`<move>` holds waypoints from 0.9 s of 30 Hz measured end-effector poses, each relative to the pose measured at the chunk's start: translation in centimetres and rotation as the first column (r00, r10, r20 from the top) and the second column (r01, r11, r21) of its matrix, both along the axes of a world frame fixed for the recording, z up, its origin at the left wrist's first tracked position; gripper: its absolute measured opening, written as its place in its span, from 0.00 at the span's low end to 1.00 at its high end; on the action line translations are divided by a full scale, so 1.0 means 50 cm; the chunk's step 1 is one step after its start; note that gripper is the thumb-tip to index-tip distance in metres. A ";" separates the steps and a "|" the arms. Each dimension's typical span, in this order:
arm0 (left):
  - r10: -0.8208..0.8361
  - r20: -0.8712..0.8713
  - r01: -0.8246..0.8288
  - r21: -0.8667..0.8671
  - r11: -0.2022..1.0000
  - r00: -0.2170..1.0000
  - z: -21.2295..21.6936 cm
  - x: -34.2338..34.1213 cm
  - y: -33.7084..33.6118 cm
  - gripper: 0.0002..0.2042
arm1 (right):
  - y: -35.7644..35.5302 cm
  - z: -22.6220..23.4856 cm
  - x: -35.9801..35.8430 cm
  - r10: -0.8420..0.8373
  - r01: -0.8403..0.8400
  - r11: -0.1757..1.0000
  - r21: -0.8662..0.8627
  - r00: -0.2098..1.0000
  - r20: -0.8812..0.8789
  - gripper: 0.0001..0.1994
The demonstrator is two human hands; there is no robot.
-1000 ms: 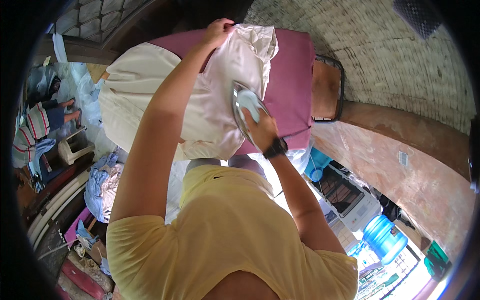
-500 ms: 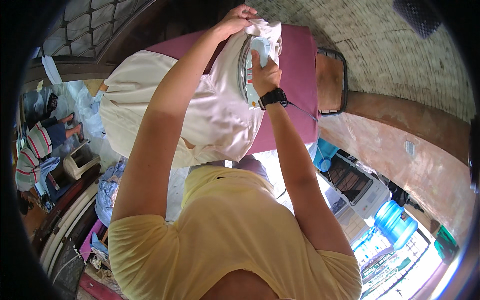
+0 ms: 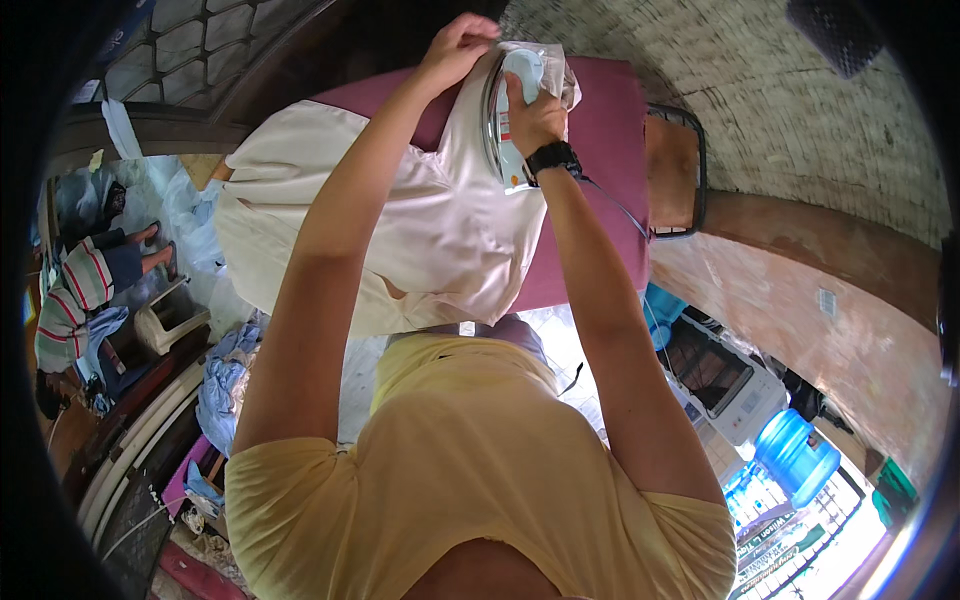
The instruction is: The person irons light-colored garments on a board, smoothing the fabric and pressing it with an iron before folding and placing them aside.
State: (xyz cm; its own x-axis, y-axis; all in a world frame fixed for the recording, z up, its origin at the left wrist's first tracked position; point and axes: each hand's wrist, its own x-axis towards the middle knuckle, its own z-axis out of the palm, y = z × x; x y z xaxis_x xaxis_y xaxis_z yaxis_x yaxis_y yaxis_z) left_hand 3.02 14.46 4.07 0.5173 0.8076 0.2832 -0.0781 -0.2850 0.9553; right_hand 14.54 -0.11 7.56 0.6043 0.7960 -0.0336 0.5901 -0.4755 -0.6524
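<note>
A cream garment that looks like a pair of trousers (image 3: 400, 230) lies spread over the maroon-covered ironing board (image 3: 612, 150), its near side draping over the board's edge. My right hand (image 3: 538, 122), with a black watch on the wrist, grips the handle of a clothes iron (image 3: 508, 165). The iron stands on the garment's far right part, pointing away from me, and its cord trails off to the right. Just left of the garment's far end, my left hand (image 3: 462, 48) is raised with its fingers loosely bent and apart, holding nothing.
A textured wall (image 3: 800, 130) curves along the right. A metal grille (image 3: 200, 50) stands at far left. On the left, a person in striped clothes (image 3: 88, 275) is near a beige stool (image 3: 172, 318) and plastic bags. A blue water jug (image 3: 797, 455) sits at lower right.
My left hand has let go of the garment's far end and moved slightly left. That end now lies flatter, with the iron slightly farther away on it.
</note>
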 end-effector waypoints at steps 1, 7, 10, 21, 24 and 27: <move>0.147 -0.243 -0.120 0.122 0.985 0.959 -0.020 -0.041 -0.009 0.12 | -0.012 0.001 -0.005 0.050 -0.049 0.998 -0.041 0.999 0.012 0.29; 0.131 -0.948 0.155 0.182 0.971 0.292 -0.005 -0.208 -0.211 0.11 | -0.302 -0.014 -0.079 0.228 -0.214 0.970 0.113 0.964 -0.139 0.27; 0.130 -0.888 0.124 0.204 0.971 0.441 -0.018 -0.232 -0.222 0.07 | -0.326 -0.015 -0.090 0.263 -0.260 0.964 0.053 0.962 -0.074 0.26; 0.187 -0.467 -0.154 0.109 0.982 0.864 -0.126 -0.260 -0.174 0.05 | 0.009 0.003 -0.109 0.348 -0.355 0.931 -0.079 0.933 -0.093 0.34; 0.122 -0.559 -0.198 -0.077 0.977 0.820 -0.087 -0.248 -0.166 0.06 | -0.151 -0.031 -0.110 0.407 -0.403 0.914 0.056 0.906 -0.120 0.33; 0.080 -0.576 -0.225 -0.184 0.957 0.814 -0.087 -0.247 -0.162 0.08 | -0.201 -0.003 -0.120 0.366 -0.381 0.915 -0.132 0.922 -0.126 0.26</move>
State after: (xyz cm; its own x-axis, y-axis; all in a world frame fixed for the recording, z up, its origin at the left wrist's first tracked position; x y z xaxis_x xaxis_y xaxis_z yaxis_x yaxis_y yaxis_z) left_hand -9.31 6.37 -0.28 0.3913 0.8933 -0.2213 0.5129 -0.0120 0.8584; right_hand 8.54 -10.14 7.41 0.2518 0.9438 -0.2140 0.6817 -0.3299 -0.6530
